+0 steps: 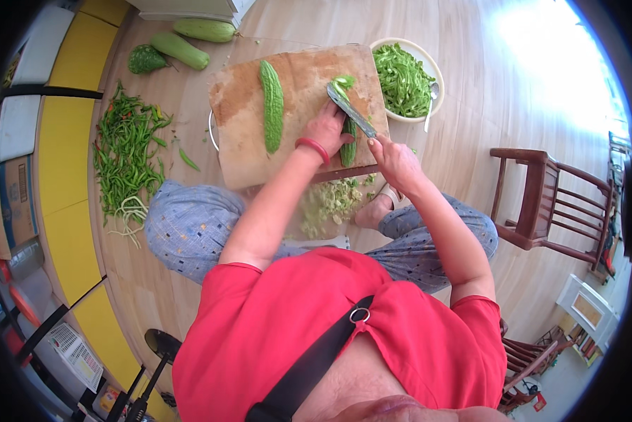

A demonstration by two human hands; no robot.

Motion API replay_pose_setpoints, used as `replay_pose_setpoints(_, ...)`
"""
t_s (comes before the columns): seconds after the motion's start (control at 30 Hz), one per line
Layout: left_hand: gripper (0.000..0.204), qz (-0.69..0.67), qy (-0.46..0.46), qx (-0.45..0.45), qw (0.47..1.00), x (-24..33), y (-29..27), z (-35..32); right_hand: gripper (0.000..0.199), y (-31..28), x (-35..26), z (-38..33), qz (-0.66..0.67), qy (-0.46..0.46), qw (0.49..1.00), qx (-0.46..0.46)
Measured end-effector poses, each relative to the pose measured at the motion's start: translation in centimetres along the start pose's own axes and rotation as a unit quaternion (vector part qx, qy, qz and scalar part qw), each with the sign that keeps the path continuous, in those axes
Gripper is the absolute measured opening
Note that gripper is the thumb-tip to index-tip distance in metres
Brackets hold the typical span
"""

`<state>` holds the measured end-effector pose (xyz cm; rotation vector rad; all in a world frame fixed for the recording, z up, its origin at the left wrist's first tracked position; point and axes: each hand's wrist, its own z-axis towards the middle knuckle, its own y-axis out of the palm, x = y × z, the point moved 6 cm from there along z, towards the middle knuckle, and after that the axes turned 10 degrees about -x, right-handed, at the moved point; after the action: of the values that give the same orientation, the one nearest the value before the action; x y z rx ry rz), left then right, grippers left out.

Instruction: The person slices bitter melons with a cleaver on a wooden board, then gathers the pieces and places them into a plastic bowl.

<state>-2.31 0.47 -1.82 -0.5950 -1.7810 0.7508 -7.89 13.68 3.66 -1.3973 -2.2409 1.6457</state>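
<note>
The left hand presses its curled fingers on a bitter gourd at the right of the wooden cutting board, its long axis running near to far. The right hand grips a knife, blade slanting far-left across the gourd. A whole gourd lies left, parallel.

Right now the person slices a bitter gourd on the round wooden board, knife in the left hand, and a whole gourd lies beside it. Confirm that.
Wrong hand: the head view shows the steel knife in the right hand; the left hand steadies the cut green bitter gourd. The rest holds.
</note>
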Motion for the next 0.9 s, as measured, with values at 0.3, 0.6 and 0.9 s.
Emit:
replay_pose_setpoints(0.3,0.066,0.041,0.042,0.046,0.997,0.5,-0.2,-0.3,0.041,0.6,1.2,2.5,0.011,-0.028,0.999,0.034)
replay_pose_setpoints(0.6,0.059,0.028,0.067,0.065,0.995,0.6,0.4,-0.1,0.037,1.5,2.6,3.1,0.020,-0.045,0.998,0.038)
replay_pose_setpoints(0.9,0.065,-0.017,0.009,0.012,1.000,-0.3,0.1,0.0,0.036,-0.4,0.4,-0.5,0.014,0.005,1.000,-0.011)
